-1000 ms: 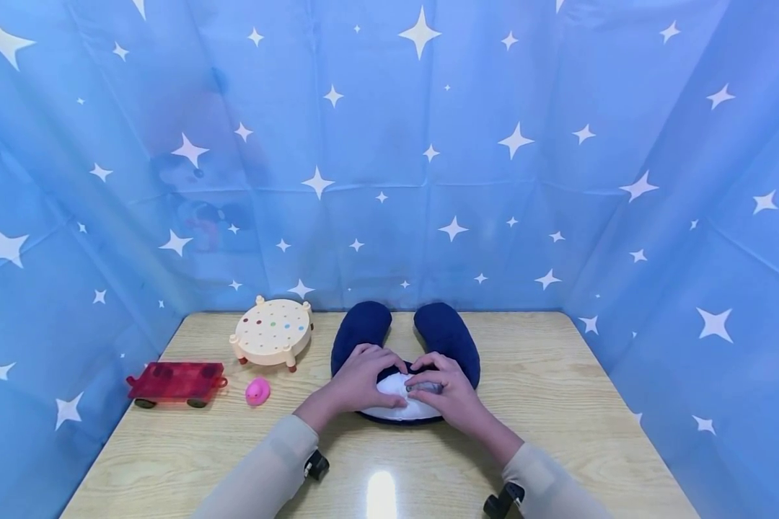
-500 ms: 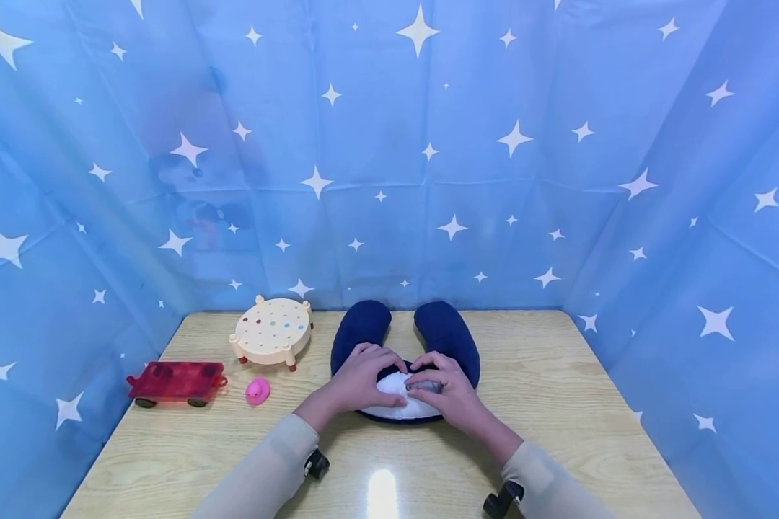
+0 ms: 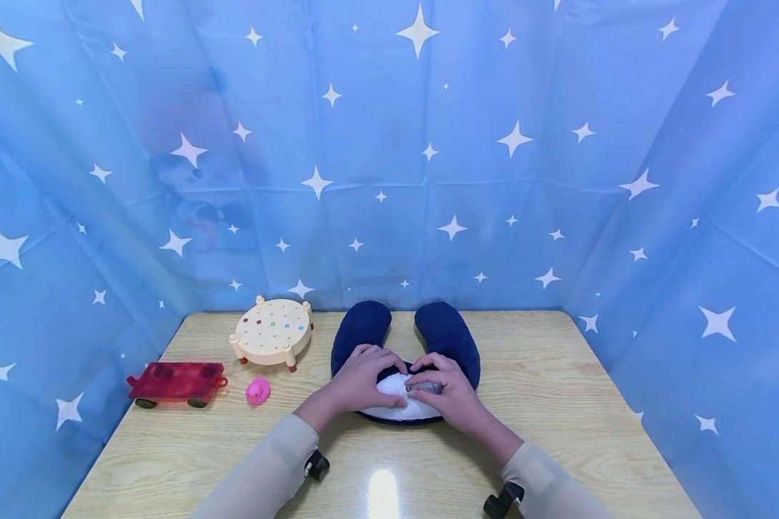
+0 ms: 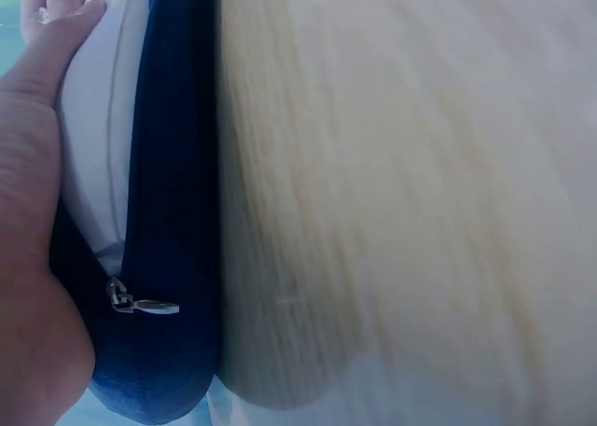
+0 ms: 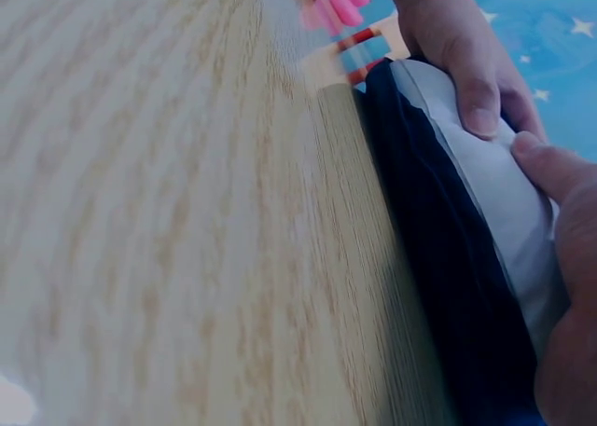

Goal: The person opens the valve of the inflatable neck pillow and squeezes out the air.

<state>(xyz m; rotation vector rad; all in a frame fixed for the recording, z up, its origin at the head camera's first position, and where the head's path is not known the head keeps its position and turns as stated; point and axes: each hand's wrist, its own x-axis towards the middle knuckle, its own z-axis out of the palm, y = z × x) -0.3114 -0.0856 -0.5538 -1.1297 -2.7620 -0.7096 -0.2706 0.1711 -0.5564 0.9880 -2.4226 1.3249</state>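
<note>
A navy U-shaped neck pillow (image 3: 444,331) lies on the table with its curved end toward me. Its cover is unzipped there, baring the white inner lining (image 3: 389,389). My left hand (image 3: 363,378) grips the left part of the opening, thumb on the lining and curled fingers at its far edge. On the right, my right hand (image 3: 448,389) bends over the opening, thumb and forefinger pinching a small shiny thing (image 3: 409,388) whose kind I cannot tell. In the left wrist view a metal zipper pull (image 4: 154,307) hangs at one end of the slit.
Left of the pillow stand a round cream toy table (image 3: 273,331) with coloured dots, a pink rubber duck (image 3: 257,391) and a translucent red toy wagon (image 3: 180,382). A blue star-patterned curtain (image 3: 389,144) surrounds the wooden table (image 3: 558,404).
</note>
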